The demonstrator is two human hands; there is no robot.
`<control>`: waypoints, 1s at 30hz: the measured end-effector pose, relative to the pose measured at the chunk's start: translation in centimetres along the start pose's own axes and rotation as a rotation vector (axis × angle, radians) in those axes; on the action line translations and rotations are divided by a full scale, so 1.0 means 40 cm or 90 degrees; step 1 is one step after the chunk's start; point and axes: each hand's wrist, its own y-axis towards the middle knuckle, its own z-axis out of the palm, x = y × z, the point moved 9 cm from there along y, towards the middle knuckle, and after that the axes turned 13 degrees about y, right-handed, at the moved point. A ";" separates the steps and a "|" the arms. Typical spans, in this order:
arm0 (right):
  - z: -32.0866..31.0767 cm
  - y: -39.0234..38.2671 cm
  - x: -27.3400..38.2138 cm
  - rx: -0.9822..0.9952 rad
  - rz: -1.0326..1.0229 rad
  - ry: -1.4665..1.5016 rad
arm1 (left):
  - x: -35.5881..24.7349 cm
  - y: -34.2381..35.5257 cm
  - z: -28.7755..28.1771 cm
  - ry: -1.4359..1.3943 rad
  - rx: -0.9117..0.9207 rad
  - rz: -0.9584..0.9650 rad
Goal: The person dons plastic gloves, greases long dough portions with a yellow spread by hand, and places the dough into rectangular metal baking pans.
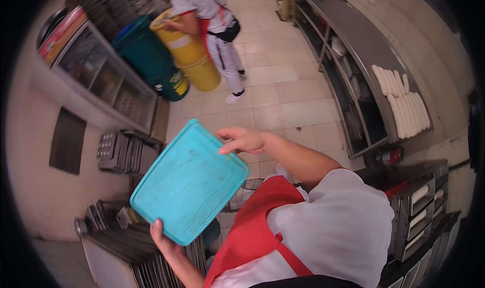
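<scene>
You hold the blue lid (189, 182) tilted in front of your red apron (257, 217), gripping it at two edges. Your right hand (243, 140) pinches its upper right edge, thumb on top. Your left hand (167, 246) grips the lower left edge, thumb on the rim; its other fingers are hidden beneath. Below the lid at left stand stacked trays (118, 255). Ahead, a co-worker (214, 15) stands beside yellow bins (199, 73). Dough rolls (408, 115) lie on the bench (348, 17) at right.
</scene>
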 end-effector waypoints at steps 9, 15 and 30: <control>-0.896 -0.565 0.118 -0.369 -0.210 0.114 | 0.357 0.487 1.057 0.155 0.430 -0.233; -1.274 -0.757 0.195 -0.771 -0.103 0.044 | 0.565 0.732 1.471 0.156 0.432 -0.352; -1.925 -1.154 0.077 -1.012 0.427 -0.158 | 0.851 1.587 2.169 -0.197 0.097 -0.384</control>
